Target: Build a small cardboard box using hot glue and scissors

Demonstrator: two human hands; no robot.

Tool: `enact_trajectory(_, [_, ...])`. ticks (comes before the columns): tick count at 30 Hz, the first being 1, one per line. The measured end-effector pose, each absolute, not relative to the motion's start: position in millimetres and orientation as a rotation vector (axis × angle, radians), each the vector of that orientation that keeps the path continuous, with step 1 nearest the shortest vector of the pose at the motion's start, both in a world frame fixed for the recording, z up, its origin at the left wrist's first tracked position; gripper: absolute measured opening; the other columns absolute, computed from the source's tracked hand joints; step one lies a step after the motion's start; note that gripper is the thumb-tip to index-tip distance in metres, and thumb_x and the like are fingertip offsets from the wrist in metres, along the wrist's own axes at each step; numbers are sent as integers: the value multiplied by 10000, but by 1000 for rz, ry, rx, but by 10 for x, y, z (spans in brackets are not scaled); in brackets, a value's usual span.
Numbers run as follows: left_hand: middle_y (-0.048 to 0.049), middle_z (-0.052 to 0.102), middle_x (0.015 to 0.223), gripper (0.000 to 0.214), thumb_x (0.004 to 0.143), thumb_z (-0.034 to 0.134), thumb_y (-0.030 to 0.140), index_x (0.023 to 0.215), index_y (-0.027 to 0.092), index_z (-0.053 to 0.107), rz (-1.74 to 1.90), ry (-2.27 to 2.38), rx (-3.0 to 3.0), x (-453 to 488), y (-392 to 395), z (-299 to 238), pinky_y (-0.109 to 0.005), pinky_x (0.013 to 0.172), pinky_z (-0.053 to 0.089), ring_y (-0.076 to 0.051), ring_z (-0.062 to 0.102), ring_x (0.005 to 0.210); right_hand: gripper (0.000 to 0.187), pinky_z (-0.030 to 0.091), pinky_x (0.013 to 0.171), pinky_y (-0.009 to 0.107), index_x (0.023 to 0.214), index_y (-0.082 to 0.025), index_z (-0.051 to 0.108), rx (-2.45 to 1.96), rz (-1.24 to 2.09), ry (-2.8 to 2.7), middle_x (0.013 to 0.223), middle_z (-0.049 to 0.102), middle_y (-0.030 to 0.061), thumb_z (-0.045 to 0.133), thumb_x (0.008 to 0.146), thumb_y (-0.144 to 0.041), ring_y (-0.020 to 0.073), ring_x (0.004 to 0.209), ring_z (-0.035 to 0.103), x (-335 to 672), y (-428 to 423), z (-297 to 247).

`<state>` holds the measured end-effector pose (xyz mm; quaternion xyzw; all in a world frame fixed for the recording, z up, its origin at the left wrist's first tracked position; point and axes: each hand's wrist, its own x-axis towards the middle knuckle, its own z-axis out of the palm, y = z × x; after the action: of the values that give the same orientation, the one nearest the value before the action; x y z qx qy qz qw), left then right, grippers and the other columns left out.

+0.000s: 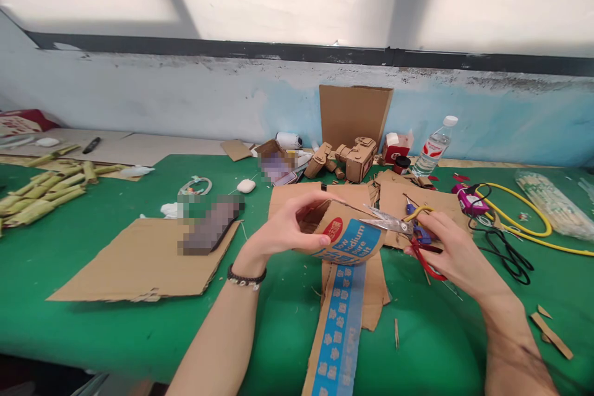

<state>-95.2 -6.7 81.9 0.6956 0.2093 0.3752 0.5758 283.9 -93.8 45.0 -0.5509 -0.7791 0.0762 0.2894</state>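
My left hand (301,223) grips a curled strip of printed cardboard (359,241), thumb on its outer face and fingers over the top edge. The strip has a blue band with white lettering and a red oval. Its long tail (336,334) hangs toward me. My right hand (440,247) holds scissors (394,223) with red and yellow handles. Their blades lie apart at the upper right edge of the strip; whether they touch it I cannot tell. Behind the tail is another cardboard piece (374,303).
A flat cardboard sheet (139,260) lies left, with a blurred dark object (211,226) on it. Cardboard models (359,159), a water bottle (434,148) and a blue-handled tool (420,232) are farther back. Yellow cable (547,216) and black cord (510,260) spread right. Cardboard scraps (552,334) lie front right.
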Motion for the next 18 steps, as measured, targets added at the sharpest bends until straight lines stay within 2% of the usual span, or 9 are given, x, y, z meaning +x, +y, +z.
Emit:
enact_trajectory(11, [-152,848,1378,660,790,1058,383,1382,224,814,864,509,1619,-941,-70,827,-404,1048,702,-360,817,1309,197,548,729,352,1105,-261,751,-1370,176,-2062,946,740,55,769,1057,-451,255,819,690,2933,-877,413])
enact_trajectory(18, [-158,845,1380,664,779,1061,369,1373,210,812,861,524,1607,-963,-67,836,-412,1060,703,-362,816,1314,138,523,722,327,1081,-255,739,-1378,70,-2085,922,746,44,718,1092,-391,233,810,709,2970,-880,322])
